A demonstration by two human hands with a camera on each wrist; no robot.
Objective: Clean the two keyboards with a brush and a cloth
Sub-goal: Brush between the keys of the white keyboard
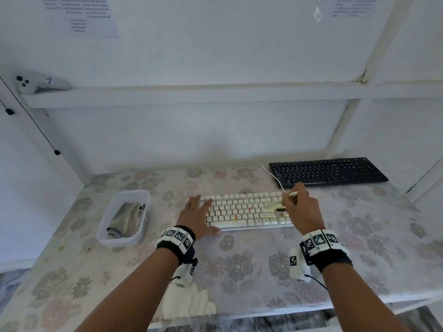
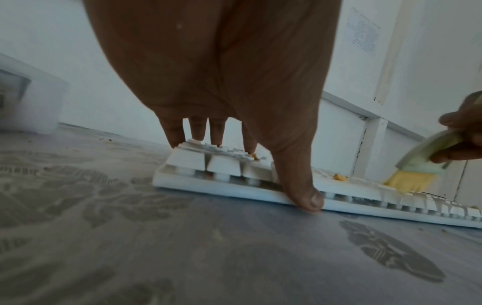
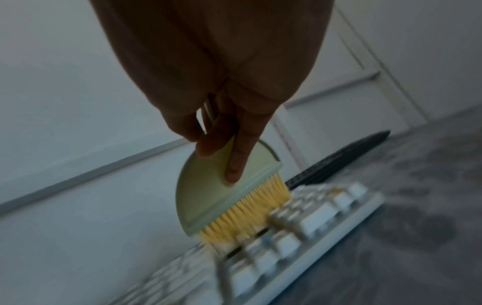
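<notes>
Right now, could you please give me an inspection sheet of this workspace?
Surface: floral tablecloth, a few crumbs.
Job's things: white keyboard with orange crumbs on its keys; black keyboard behind it to the right; brush bristles on the white keys; cloth in the plastic tub.
Clutter: nothing seen.
Grippers: left hand flat, steadying the white keyboard; right hand holds the brush.
Cables: white cable from the white keyboard.
Surroundings: white controller on the shelf; papers on the wall.
</notes>
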